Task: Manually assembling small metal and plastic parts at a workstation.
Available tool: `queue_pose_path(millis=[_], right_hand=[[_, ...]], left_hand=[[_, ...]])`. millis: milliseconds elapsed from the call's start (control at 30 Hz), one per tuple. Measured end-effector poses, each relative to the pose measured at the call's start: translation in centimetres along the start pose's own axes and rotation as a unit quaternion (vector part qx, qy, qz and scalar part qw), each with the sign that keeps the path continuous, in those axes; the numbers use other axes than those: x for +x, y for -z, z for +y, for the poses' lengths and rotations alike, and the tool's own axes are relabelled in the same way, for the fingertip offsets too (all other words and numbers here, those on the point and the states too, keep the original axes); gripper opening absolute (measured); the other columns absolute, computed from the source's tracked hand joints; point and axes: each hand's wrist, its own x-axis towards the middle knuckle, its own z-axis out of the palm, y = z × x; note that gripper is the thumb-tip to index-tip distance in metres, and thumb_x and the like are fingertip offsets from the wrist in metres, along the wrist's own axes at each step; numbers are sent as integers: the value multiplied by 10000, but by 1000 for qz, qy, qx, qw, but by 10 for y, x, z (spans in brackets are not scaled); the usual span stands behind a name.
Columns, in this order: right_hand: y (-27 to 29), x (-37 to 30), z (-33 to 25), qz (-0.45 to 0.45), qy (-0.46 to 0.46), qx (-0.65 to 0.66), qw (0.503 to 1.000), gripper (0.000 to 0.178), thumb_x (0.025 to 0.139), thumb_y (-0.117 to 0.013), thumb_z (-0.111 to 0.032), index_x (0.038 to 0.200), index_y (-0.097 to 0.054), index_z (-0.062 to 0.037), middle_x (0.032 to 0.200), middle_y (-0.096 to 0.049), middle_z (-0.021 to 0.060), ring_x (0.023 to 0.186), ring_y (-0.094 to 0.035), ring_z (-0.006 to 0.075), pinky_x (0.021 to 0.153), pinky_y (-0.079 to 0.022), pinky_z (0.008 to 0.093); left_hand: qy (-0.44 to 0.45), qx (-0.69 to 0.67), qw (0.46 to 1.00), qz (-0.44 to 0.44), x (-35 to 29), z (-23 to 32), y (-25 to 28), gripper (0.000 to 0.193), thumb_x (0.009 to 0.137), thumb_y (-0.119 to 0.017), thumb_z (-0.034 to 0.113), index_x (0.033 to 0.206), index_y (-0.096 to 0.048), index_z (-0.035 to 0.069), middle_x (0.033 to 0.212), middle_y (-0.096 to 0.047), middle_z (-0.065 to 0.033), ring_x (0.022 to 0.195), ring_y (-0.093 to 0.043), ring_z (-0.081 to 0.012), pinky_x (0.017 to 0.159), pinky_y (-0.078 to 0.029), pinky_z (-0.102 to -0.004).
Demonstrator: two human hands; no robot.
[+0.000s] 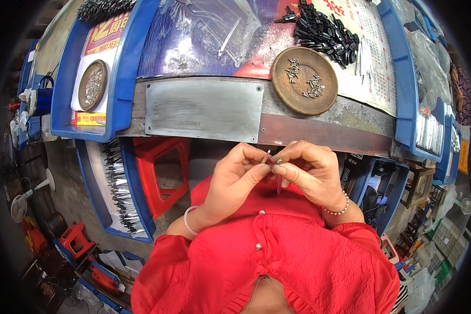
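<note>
In front of my chest, below the workbench edge, my two hands come together with fingertips nearly touching. Thumb and forefinger of my left hand [239,176] pinch a slim, pale rod-like piece [267,155], which stands tilted. My right hand [310,170] pinches a tiny metal part [279,161] close beside it; the fingers partly cover both pieces. Just beyond the right hand, a round wooden dish [278,86] on the bench holds two small heaps of metal parts. Behind that dish lies a pile of small black clip-like pieces [327,34], with thin silvery rods [368,58] beside it.
A worn metal plate [204,109] is screwed along the bench front. At the left, a blue tray [121,78] contains an oval dish [82,89] of tiny parts. Below stand a tray of slim metal pieces [124,196] and a red stool [154,180]. More blue trays [405,63] line the right.
</note>
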Motion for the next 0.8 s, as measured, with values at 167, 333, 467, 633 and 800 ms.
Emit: queue_pose_path(millis=[167, 333, 467, 633, 800], right_hand=[[-1, 0, -1, 4, -27, 37, 999, 108, 856, -592, -25, 922, -578, 59, 868, -631, 99, 658, -619, 104, 545, -516, 224], [-3, 1, -1, 13, -30, 55, 998, 116, 855, -593, -17, 940, -572, 60, 914, -619, 94, 695, -615, 102, 577, -527, 232], [-3, 3, 4, 24, -10, 18, 999, 101, 841, -613, -22, 917, -591, 40, 881, -615, 84, 691, -604, 90, 590, -500, 214], [3, 7, 6, 10, 89, -139, 986, 100, 820, -642, -44, 884, -608, 25, 819, -605, 83, 685, -596, 94, 578, -458, 205], [-3, 4, 6, 38, 56, -130, 989, 102, 810, -656, -59, 862, -608, 15, 735, -628, 67, 614, -596, 95, 539, -456, 218]], left_hand=[[-25, -29, 999, -10, 1, -4, 3, 92, 903, -526, 1, 987, -495, -19, 960, -577, -83, 902, -576, -128, 821, -493, -271], [-22, 1, 1000, -16, 1, -2, 4, 89, 903, -529, 4, 983, -502, -21, 959, -579, -78, 906, -572, -125, 820, -485, -269], [-15, 3, 1000, -2, 0, -1, 3, 94, 912, -516, 14, 998, -514, -24, 954, -583, -72, 900, -567, -110, 816, -477, -254], [3, 55, 998, 6, 0, -2, 4, 107, 918, -507, 20, 1009, -524, -33, 949, -594, -64, 894, -561, -91, 802, -473, -235], [-12, 60, 998, 1, 0, -2, 3, 106, 916, -526, 41, 992, -543, -31, 949, -613, -62, 885, -559, -79, 789, -470, -222]])
